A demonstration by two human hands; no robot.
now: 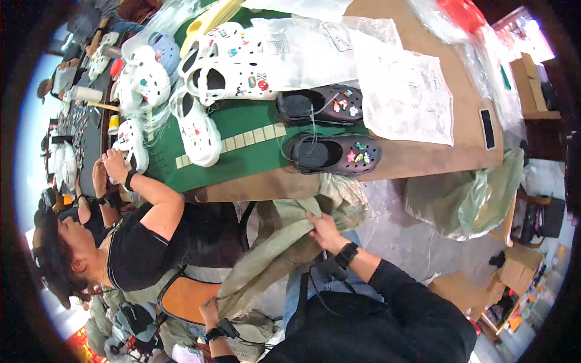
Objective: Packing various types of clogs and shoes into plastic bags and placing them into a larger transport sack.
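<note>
A large olive-green woven sack (260, 251) hangs stretched between my hands, below the table's near edge. My right hand (325, 233) is closed on the upper part of the sack, its fingers wrapped in the cloth. Lower and to the left, my left hand (209, 311) grips the sack's edge, beside an orange-seated chair (186, 299). The sack's far end, crumpled and paler, lies against the table edge. Nearest on the tabletop is a black clog (336, 154) with colourful charms, and another black clog (321, 106) lies behind it.
White clogs (196, 130) and clear plastic bags (405, 85) cover much of the table (448, 160). A phone (487, 129) lies at its right end. A co-worker (142, 242) sits close on the left, hands at a white clog. Another green sack (463, 202) stands at the right.
</note>
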